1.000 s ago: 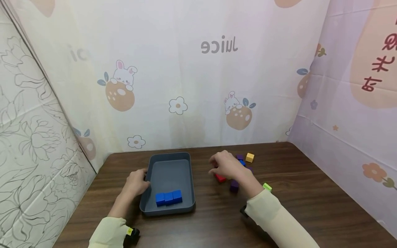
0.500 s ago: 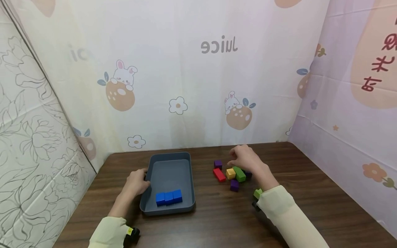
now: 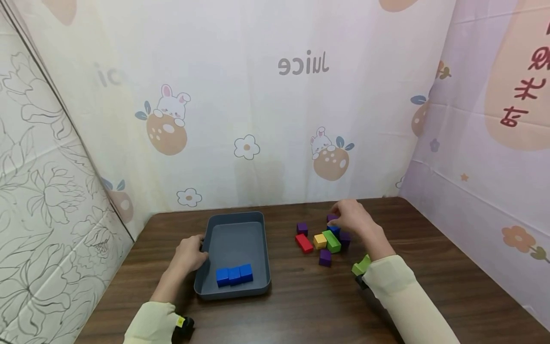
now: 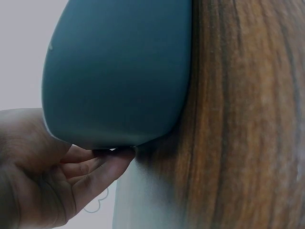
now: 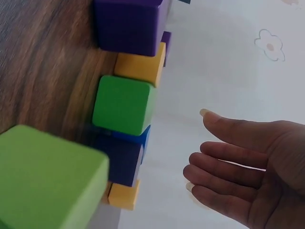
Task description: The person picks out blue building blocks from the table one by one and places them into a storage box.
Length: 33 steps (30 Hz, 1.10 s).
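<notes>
My left hand [image 3: 189,253] grips the left side of a grey rectangular tray [image 3: 266,258]; in the left wrist view its fingers [image 4: 102,179] curl at the tray's wall. Three blue cubes [image 3: 234,275] sit in a row inside the tray. My right hand [image 3: 354,220] hovers over the back of a loose block group, with a blue block [image 3: 333,230] and a purple block [image 3: 332,218] near its fingertips. In the right wrist view the fingers are relaxed, thumb apart, holding nothing. A yellow cube [image 5: 125,194] shows there, hidden by the hand in the head view.
Near the hand lie a green block [image 3: 331,241], a yellow cube [image 3: 320,241], a red block [image 3: 304,243] and purple cubes [image 3: 325,258]. A light green block [image 3: 362,265] lies beside the right sleeve. Printed curtains [image 3: 258,105] stand behind the wooden table [image 3: 296,310].
My right hand has moved right from over the red block to the back of the group, uncovering the red, green and yellow blocks. The left hand and tray have not moved.
</notes>
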Available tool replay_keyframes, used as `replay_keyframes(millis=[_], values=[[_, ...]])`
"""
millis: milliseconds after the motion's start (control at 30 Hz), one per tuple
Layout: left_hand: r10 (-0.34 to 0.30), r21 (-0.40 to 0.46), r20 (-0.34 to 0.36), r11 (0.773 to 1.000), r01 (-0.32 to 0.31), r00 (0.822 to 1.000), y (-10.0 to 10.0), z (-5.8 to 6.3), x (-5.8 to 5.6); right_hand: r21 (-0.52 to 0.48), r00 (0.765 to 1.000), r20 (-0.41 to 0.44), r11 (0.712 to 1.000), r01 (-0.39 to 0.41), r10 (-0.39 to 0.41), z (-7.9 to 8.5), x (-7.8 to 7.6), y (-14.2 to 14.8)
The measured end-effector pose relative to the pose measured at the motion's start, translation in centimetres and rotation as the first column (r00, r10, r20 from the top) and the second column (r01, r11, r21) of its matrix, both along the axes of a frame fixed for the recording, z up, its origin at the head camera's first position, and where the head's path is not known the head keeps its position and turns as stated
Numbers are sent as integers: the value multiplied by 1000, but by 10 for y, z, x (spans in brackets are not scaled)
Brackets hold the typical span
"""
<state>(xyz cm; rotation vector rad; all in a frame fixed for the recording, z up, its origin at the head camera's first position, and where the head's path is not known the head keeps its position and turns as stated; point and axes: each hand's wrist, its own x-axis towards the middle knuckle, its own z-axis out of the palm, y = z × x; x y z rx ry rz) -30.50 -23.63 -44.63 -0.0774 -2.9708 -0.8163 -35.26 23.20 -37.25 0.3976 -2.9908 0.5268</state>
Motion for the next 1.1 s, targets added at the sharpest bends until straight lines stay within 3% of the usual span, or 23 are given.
replay_keyframes(millis=[433, 1100], values=[[-10, 0, -16, 1000, 10, 1000, 0, 0, 0, 42, 995, 72, 997, 71, -74, -16, -12, 14], [5, 10, -3, 1000, -5, 1000, 0, 0, -1, 70, 988, 129, 995, 72, -80, -27, -18, 14]])
